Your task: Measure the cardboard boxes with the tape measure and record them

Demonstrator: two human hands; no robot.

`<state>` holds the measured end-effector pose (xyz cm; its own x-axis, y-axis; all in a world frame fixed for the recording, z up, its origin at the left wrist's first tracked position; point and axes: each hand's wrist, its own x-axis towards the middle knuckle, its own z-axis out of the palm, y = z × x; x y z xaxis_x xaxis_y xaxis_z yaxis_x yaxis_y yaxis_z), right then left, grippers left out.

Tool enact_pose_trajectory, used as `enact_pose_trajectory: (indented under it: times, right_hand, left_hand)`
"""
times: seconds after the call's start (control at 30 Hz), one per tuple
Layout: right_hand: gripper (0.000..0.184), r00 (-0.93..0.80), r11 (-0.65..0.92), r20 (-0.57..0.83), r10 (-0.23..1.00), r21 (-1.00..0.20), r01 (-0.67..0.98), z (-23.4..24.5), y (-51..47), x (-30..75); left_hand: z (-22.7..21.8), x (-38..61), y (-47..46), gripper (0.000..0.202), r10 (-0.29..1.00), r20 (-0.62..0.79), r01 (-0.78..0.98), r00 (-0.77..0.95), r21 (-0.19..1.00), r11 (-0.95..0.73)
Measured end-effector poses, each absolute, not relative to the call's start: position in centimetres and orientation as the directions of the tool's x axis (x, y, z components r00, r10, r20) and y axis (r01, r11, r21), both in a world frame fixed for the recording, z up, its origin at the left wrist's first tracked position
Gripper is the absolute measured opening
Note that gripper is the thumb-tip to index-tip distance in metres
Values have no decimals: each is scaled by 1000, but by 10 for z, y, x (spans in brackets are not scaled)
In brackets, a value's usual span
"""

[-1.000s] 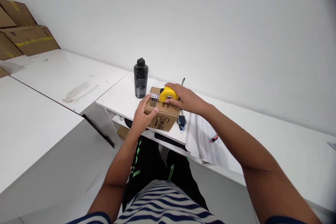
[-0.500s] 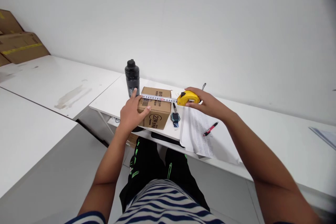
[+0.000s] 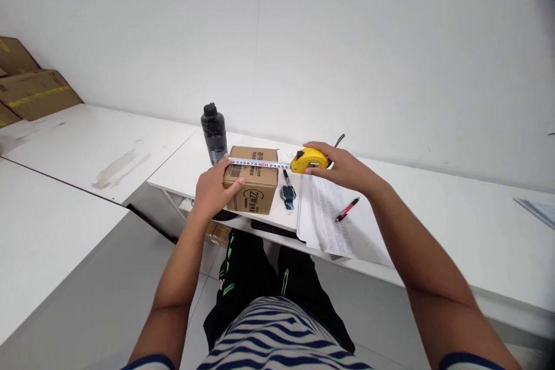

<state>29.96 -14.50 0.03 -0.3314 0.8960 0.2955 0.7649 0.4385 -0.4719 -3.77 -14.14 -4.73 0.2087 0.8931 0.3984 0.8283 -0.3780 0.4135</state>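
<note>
A small brown cardboard box [image 3: 254,201] with dark printing sits on the white table. Across its top runs the numbered blade [image 3: 260,163] of a tape measure, pulled out straight. My left hand [image 3: 212,188] grips the box's left end, its fingertips at the blade's end and its thumb on the top front edge. Past the box's right side, my right hand [image 3: 347,169] is closed around the yellow tape measure case [image 3: 310,160], with a dark wrist strap behind it. The tip of the blade is hidden under my left fingers.
A dark bottle [image 3: 214,134] stands behind the box's left end. Right of the box lie a marker [image 3: 286,177] and a smartwatch [image 3: 287,195]. A red and black pen [image 3: 347,209] rests on printed papers [image 3: 323,219]. Larger cartons [image 3: 39,92] are stacked at far left.
My left index finger, raised before, has come down by the blade's end. The view has shifted slightly. The right hand still holds the tape measure, with the blade stretched across the box.
</note>
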Motion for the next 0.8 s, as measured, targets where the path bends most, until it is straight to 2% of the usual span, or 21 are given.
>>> enact_pose_trajectory:
  times: [0.13,0.27,0.37,0.43,0.53,0.63,0.7,0.8]
  right_hand:
    - [64,-339,481,363,868,-447,754,9,-134,267]
    - [56,-324,577,512,796,-480,660,22,-118,222]
    - [53,-328,609,548,769,-472,638,28,-111,197]
    - [52,-352,616,538,766,-457,642,26,-112,188]
    - [54,-342,631,554,759,-496,597,10,-126,188]
    - [60,-219,685,683,697,-546,482,-25,-157,198]
    - [64,-40,719,777,628,-560,412,-56,-186,204]
    - [61,213,714,800,562,-598,365,-97,-229,211]
  left_hand:
    - [-53,-36,-143,76,901,394,774,185,507,-380]
    - [-60,-34,-144,98,888,435,698,149,590,-406]
    - [-60,-31,-148,107,880,470,684,73,618,-387]
    - [-58,-26,-154,108,856,516,696,15,609,-380]
    - [-57,-13,-174,93,748,664,668,-11,562,-489]
    - [-67,9,-202,84,633,774,482,-12,559,-675]
    - [-80,27,-219,90,675,738,266,29,645,-716]
    - [-99,59,-233,88,831,537,-69,147,844,-533]
